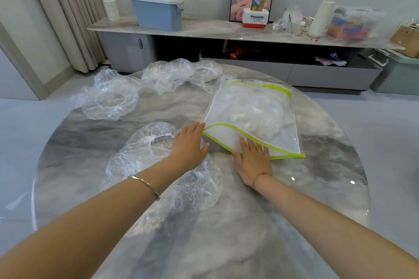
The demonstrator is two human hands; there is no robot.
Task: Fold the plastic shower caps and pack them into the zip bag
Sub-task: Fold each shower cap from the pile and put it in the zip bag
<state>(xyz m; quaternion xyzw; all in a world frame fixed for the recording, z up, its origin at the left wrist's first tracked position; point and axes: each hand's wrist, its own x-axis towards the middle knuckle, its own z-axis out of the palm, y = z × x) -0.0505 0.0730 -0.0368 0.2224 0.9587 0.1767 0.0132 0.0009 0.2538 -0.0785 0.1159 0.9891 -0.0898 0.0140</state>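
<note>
The zip bag [254, 111] is laid flat on the round marble table [317, 176], its green-edged mouth turned toward the person and parted in a wavy line. The right hand [254, 161] is pressed palm down on the bag's near edge, fingers straight and spread, grasping nothing. The left hand [189, 142] is stretched to the bag's near left corner, fingers extended and touching the green edge, released rather than clenched. Both forearms are reached forward over the table. A bracelet [145, 184] is worn on the left wrist.

Left of the bag, under the left forearm, an unfolded shower cap [145, 142] is spread. A second cap [108, 99] is seen farther left, and crumpled caps [179, 72] are heaped by the bag's far left corner. Beyond the bag, a blue bin [157, 12] is set on a sideboard [204, 27].
</note>
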